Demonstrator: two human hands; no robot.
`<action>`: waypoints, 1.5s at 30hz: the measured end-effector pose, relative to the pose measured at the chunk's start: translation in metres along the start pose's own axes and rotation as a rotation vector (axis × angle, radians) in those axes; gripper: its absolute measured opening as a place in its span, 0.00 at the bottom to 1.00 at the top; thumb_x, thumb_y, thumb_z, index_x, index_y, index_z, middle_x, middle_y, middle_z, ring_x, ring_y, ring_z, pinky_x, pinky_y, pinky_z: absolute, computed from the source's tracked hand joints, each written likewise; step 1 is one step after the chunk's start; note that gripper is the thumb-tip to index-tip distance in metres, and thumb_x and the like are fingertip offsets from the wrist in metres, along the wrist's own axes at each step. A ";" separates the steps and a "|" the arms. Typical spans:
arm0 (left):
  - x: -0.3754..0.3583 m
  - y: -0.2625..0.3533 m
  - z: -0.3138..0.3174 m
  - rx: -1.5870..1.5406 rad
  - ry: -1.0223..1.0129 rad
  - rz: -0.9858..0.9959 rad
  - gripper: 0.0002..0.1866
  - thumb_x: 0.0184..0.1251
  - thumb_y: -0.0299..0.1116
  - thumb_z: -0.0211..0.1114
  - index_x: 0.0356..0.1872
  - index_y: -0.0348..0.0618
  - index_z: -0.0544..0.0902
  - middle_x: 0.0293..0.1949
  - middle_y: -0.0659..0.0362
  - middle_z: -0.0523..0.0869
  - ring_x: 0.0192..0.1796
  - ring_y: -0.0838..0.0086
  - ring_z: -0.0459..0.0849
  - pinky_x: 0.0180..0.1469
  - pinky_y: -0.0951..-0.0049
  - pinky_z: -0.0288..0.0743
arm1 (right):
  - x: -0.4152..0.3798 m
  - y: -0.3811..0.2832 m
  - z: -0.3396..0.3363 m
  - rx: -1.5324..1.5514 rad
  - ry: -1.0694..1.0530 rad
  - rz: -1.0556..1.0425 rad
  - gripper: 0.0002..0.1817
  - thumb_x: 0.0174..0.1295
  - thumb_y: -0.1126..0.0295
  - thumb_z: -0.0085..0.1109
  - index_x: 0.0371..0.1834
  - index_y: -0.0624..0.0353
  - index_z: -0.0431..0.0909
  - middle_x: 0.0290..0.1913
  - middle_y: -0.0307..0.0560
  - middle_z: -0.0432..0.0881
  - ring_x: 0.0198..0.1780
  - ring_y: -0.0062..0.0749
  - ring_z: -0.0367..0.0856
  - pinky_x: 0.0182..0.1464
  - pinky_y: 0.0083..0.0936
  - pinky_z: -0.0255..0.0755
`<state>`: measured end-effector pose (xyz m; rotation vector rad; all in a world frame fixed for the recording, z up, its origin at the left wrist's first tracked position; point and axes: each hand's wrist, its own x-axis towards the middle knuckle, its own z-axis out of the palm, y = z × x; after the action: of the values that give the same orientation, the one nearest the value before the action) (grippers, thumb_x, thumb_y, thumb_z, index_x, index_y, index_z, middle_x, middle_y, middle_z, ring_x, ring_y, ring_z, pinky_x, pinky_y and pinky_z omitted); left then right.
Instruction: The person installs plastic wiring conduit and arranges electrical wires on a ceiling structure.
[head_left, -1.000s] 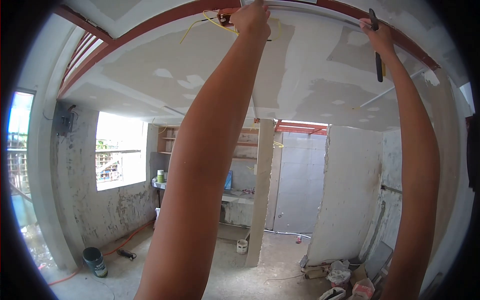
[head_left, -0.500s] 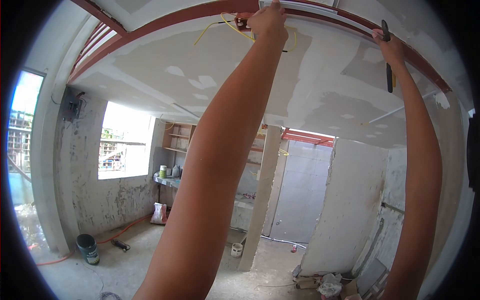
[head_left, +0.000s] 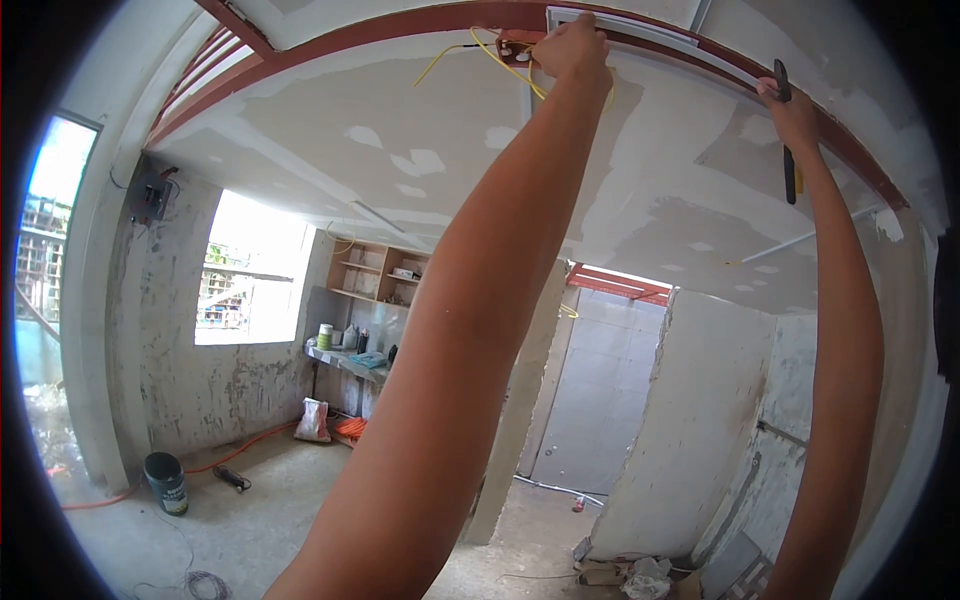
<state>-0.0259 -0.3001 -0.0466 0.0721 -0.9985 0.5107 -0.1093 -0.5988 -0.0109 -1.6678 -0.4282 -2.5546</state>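
Upper centre of frame: left hand (head_left: 574, 52) raised to the red beam (head_left: 400, 32), fingers drawn together at the white strip (head_left: 650, 30); whether they are clamped on it cannot be told. Upper right: right hand (head_left: 792, 112) closed around the pliers (head_left: 790, 178), which hang upright, black and yellow handle ends below the palm; its thumb side is near the beam. Strip lies along the beam, between the two hands.

Containers. Junction box (head_left: 514, 50), red-orange, on the beam just beside the left hand; yellow wire (head_left: 437, 64) comes out of it, one length reaching down left, others looping behind the hand. Grey wall box (head_left: 151, 197), upper left, dark parts inside, too small to identify.

Lower left: dark green bucket (head_left: 167, 488) upright on the floor; contents cannot be made out. Left of centre: wooden shelves (head_left: 375, 277) with small items on them; below, counter (head_left: 345, 362) bearing a green-and-white tub (head_left: 325, 337), bottles (head_left: 350, 337) and a blue item (head_left: 369, 359). White-and-red sack (head_left: 313, 420) on the floor by the wall, contents hidden.

Lower right: crumpled clear plastic bag (head_left: 648, 578) among debris; contents unclear.
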 end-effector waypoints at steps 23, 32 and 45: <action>0.017 -0.002 -0.014 1.669 -0.043 0.586 0.25 0.69 0.30 0.56 0.65 0.41 0.61 0.64 0.56 0.61 0.63 0.69 0.62 0.61 0.72 0.57 | -0.006 -0.023 -0.006 0.093 -0.027 0.164 0.20 0.61 0.49 0.65 0.46 0.51 0.86 0.38 0.42 0.87 0.44 0.34 0.83 0.50 0.29 0.72; 0.035 -0.017 -0.017 2.499 0.046 0.876 0.31 0.75 0.32 0.50 0.77 0.59 0.55 0.78 0.70 0.53 0.78 0.77 0.52 0.78 0.78 0.46 | -0.003 -0.015 -0.002 0.090 -0.018 0.146 0.21 0.60 0.46 0.65 0.45 0.50 0.87 0.30 0.38 0.80 0.35 0.28 0.77 0.43 0.27 0.69; 0.033 -0.010 -0.018 2.354 -0.164 0.792 0.29 0.74 0.26 0.43 0.76 0.39 0.53 0.78 0.58 0.53 0.79 0.74 0.51 0.78 0.74 0.46 | -0.007 -0.028 -0.008 0.064 -0.022 0.194 0.19 0.61 0.48 0.65 0.44 0.50 0.87 0.28 0.36 0.77 0.34 0.26 0.74 0.42 0.26 0.67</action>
<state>0.0069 -0.2915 -0.0274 1.8555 0.0057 2.1826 -0.1193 -0.5746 -0.0264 -1.6302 -0.3272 -2.3618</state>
